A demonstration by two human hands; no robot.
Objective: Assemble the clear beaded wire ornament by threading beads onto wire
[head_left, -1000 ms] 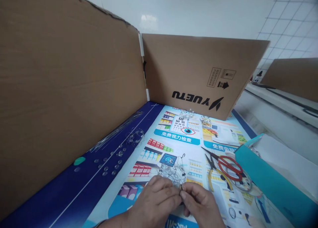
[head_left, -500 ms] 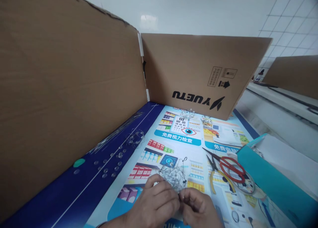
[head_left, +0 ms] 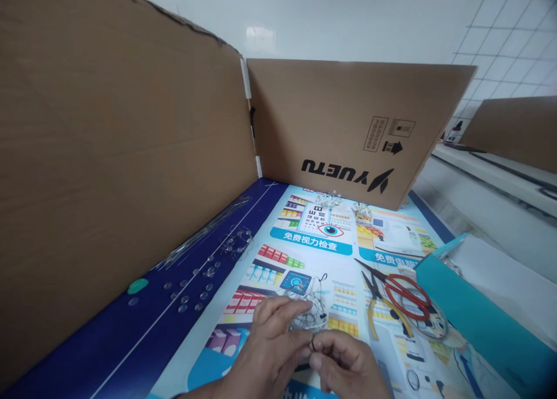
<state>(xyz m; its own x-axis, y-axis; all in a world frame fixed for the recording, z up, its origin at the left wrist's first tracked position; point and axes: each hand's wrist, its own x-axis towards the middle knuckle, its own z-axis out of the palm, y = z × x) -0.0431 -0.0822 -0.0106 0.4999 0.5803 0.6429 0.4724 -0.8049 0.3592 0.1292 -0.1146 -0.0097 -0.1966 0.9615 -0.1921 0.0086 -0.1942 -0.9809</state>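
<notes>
A tangled bundle of thin silvery wire (head_left: 315, 313) lies on the printed sheet just beyond my hands, with a dark loop at its far end. My left hand (head_left: 274, 347) covers its near left part; thumb and a finger pinch at the wire's near end, while other fingers are lifted. Beside it, my right hand (head_left: 348, 361) is closed with fingertips pinched at the same spot, where a short dark bit of wire shows. The fingertips of both hands almost meet. What lies beneath the left palm is hidden.
Right of my hands lie red-handled scissors (head_left: 407, 294) and yellow-handled pliers (head_left: 385, 306), near a teal box (head_left: 483, 323). Clear beads (head_left: 185, 299), straight wires (head_left: 204, 231) and a wire cluster (head_left: 237, 242) lie left. Cardboard panels (head_left: 348, 120) stand behind and left.
My left hand has turned and its fingers have lifted and stretched out over the wire bundle. My right hand stays nearly in place, still pinching.
</notes>
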